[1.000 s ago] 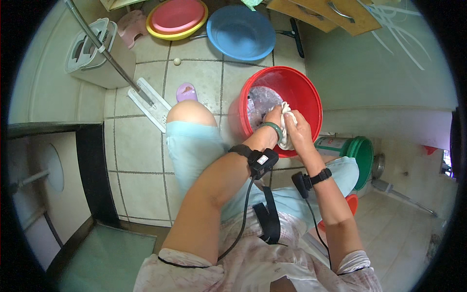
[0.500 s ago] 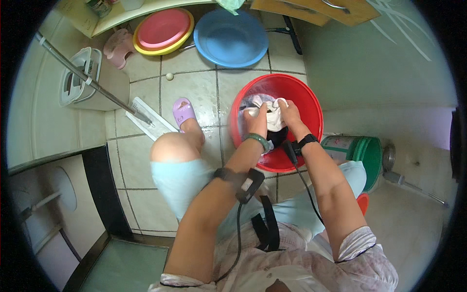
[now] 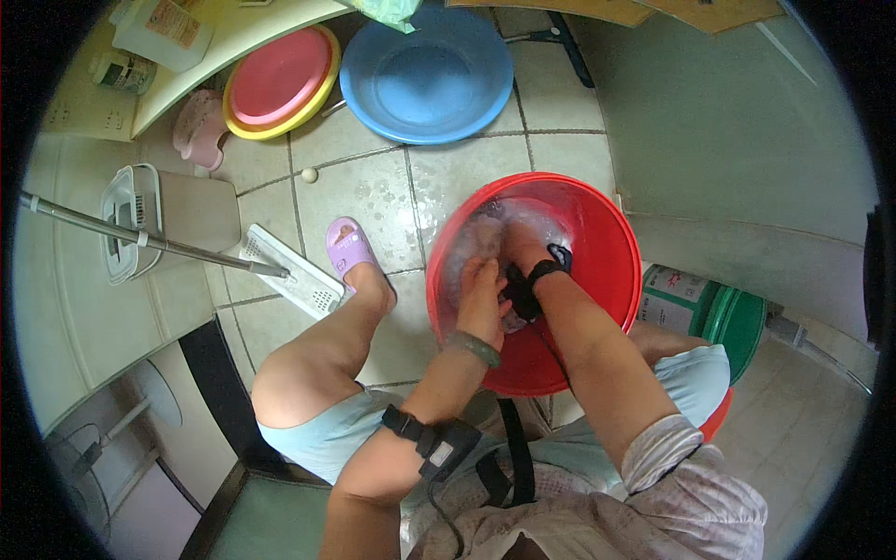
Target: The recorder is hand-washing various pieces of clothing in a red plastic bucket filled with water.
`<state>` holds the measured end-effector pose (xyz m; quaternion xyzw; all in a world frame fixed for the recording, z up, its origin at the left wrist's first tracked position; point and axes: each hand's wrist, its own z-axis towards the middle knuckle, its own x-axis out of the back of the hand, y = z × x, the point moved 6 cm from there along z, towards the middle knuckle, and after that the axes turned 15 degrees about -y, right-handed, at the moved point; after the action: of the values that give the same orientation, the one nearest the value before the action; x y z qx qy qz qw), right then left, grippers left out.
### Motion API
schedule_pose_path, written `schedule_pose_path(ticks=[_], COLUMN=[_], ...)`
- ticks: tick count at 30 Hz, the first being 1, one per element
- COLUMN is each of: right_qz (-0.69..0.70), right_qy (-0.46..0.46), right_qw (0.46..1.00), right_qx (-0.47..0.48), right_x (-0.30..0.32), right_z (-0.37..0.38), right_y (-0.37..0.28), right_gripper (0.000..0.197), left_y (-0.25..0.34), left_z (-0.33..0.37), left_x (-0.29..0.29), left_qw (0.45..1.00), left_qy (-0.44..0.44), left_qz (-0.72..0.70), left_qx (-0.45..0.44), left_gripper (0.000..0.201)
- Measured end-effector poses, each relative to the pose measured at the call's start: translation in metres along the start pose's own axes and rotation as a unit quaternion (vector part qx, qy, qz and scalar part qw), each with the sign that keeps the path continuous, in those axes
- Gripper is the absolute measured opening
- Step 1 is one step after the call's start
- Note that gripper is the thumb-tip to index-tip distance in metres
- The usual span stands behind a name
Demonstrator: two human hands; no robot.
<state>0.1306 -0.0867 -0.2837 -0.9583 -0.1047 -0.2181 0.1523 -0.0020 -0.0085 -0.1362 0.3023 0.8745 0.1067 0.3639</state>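
A red tub (image 3: 597, 280) with sudsy water (image 3: 532, 213) stands in front of me, and both my hands are inside it. My right hand (image 3: 525, 245) is down in the suds beside a wet greyish bundle, perhaps cloth (image 3: 485, 233); its fingers are hidden. My left hand (image 3: 481, 291) is just nearer to me, its fingers loosely bent and apart, with nothing visible in them. A black strapped device (image 3: 523, 291) with a cable hangs at my right wrist. My left wrist wears a green bangle (image 3: 476, 349), and a black sensor (image 3: 446, 453) is strapped to that forearm.
Beyond the tub lie a blue basin (image 3: 425, 75) and stacked pink and yellow basins (image 3: 285, 79). A flat mop (image 3: 294, 271) leans across the left, near a mop bucket (image 3: 177, 219) and a pink stool (image 3: 199, 129). A green bucket (image 3: 719, 317) lies at the right.
My right hand has gone lower into the suds, and the white cloth both hands held up is no longer plainly visible. My left hand has drawn nearer to me. The view has shifted.
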Motion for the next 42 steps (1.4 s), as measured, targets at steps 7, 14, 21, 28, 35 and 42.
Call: schedule_pose_path(ticks=[7,14,21,28,35,42], right_qz=[0.456,0.431,0.075,0.134,-0.03,0.081], right_qy=[-0.125,-0.045,0.276,0.223,0.421,0.387], right_qw=[0.867,0.861,0.957,0.959,0.899,0.891], right_qx=[0.158,0.267,0.047,0.111,0.116,0.223], right_x=[0.026,0.015,0.032,-0.001,0.03,0.022], right_z=[-0.135,-0.23,-0.215,-0.262,-0.192,-0.278], right_y=[-0.065,-0.088,-0.051,-0.089,-0.02,-0.081], right_gripper=[0.033,0.033,0.04,0.04,0.04,0.071], left_y=[-0.012,-0.025,-0.04,-0.051,-0.046,-0.019], left_z=[0.014,0.028,0.027,0.04,0.058,0.052], left_x=[0.007,0.002,-0.01,0.002,-0.032,-0.017], left_qw=[0.988,0.98,0.997,0.953,0.961,0.932], left_qy=[0.029,-0.094,-0.058,-0.182,-0.223,-0.283], left_qz=[-0.084,-0.163,-0.045,-0.242,-0.156,-0.224], left_qx=[0.128,0.064,0.022,0.022,-0.044,0.017], left_gripper=[0.049,0.051,0.045,0.038,0.035,0.051])
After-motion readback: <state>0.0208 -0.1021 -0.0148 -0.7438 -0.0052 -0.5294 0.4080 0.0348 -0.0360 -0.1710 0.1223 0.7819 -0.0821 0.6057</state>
